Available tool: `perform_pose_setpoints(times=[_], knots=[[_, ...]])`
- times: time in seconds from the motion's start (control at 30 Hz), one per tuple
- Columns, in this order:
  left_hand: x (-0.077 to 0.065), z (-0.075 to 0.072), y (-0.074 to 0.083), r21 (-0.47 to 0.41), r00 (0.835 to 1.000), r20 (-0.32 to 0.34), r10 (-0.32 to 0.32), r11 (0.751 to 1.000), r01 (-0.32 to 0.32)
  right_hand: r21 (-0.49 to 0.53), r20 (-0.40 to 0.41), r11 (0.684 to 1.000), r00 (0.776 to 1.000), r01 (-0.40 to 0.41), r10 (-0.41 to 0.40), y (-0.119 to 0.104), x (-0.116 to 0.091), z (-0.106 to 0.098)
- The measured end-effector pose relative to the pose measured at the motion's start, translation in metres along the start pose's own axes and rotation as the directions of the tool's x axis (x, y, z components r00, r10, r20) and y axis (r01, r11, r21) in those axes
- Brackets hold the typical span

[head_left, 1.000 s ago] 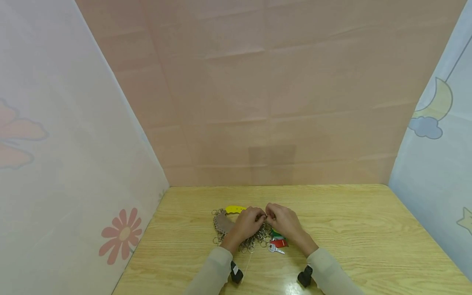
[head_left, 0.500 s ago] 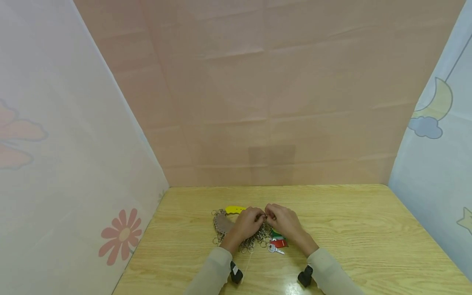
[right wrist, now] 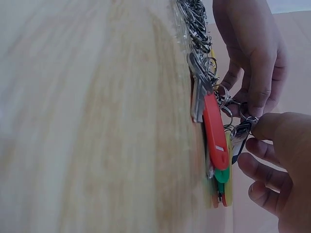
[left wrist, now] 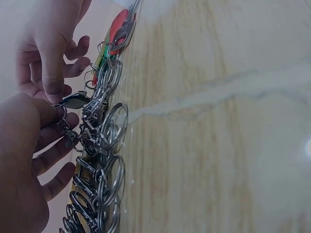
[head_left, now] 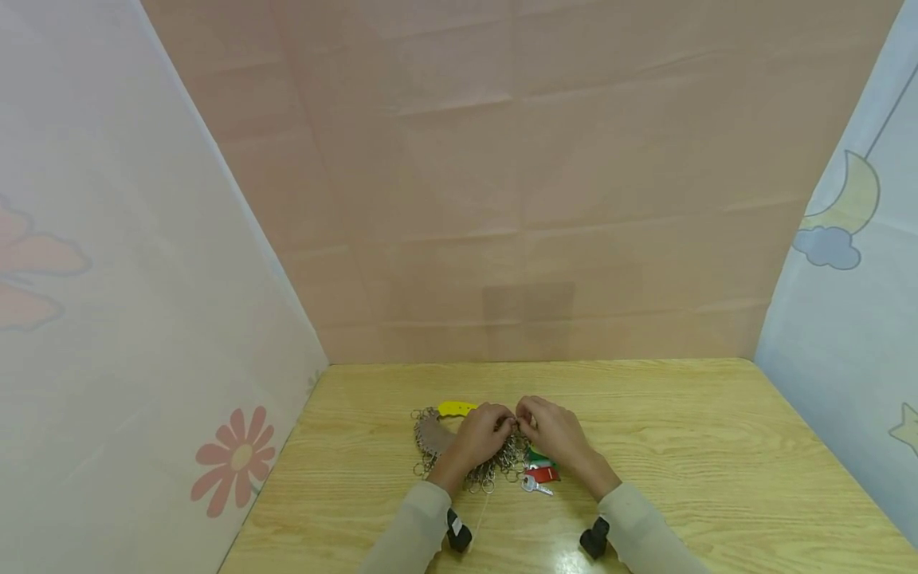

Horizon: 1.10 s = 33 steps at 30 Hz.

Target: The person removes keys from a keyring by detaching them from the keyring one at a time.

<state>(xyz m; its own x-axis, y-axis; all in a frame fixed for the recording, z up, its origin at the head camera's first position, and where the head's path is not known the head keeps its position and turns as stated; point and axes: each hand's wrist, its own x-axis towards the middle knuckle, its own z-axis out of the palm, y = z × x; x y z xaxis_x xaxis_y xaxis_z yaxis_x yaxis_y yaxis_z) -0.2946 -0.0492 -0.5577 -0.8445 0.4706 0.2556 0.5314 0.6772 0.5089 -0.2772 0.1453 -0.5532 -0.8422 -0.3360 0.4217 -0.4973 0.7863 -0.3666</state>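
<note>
My left hand (head_left: 480, 434) pinches a small key ring (left wrist: 61, 112) between thumb and forefinger. A clasp links that ring to a bunch of metal rings and clasps (left wrist: 104, 126). Meeting it fingertip to fingertip, my right hand (head_left: 555, 430) pinches at the same spot, where a dark, flat key-like piece (right wrist: 241, 131) hangs by a ring. Below the right hand lie a silver key (head_left: 536, 485), a red key tag (right wrist: 215, 131) and a green tag (right wrist: 221, 175). The fingertips partly hide the ring between them.
A brown curved plate (head_left: 433, 435) edged with rings lies left of the hands on the wooden table (head_left: 688, 462). Behind it is a yellow piece (head_left: 456, 408). Black wrist cameras hang under both sleeves. A beige wall (head_left: 430, 199) closes off the back.
</note>
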Motion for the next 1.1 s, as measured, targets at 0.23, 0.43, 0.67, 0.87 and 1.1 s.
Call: perform_pose_setpoints(times=[0.23, 0.43, 0.67, 0.87, 1.1], knots=[[-0.0003, -0.0004, 0.0005, -0.002, 1.000, -0.006, 0.004, 1.000, -0.004, 0.001, 0.026, 0.995, 0.995, -0.096, 0.096, -0.0026, -0.0005, -0.0007], [0.0006, -0.0004, 0.0002, -0.019, 1.000, -0.001, -0.015, 1.000, 0.015, 0.012, 0.041, 0.990, 0.989, -0.142, 0.142, -0.0057, 0.0005, -0.0007], [-0.0003, -0.0006, -0.0005, -0.076, 0.999, 0.018, -0.048, 0.996, 0.049, 0.031, 0.036, 0.991, 0.991, -0.127, 0.126, -0.0065, 0.0009, 0.0011], [-0.0008, 0.0004, -0.0016, -0.088, 0.998, 0.027, -0.063, 0.994, 0.065, 0.052, 0.035, 0.993, 0.994, -0.107, 0.105, -0.0066, 0.0005, 0.0021], [0.0000, 0.0010, -0.0026, -0.078, 0.998, 0.025, -0.057, 0.995, 0.059, 0.097, 0.067, 0.990, 0.994, -0.098, 0.092, -0.0073, 0.0001, 0.0006]])
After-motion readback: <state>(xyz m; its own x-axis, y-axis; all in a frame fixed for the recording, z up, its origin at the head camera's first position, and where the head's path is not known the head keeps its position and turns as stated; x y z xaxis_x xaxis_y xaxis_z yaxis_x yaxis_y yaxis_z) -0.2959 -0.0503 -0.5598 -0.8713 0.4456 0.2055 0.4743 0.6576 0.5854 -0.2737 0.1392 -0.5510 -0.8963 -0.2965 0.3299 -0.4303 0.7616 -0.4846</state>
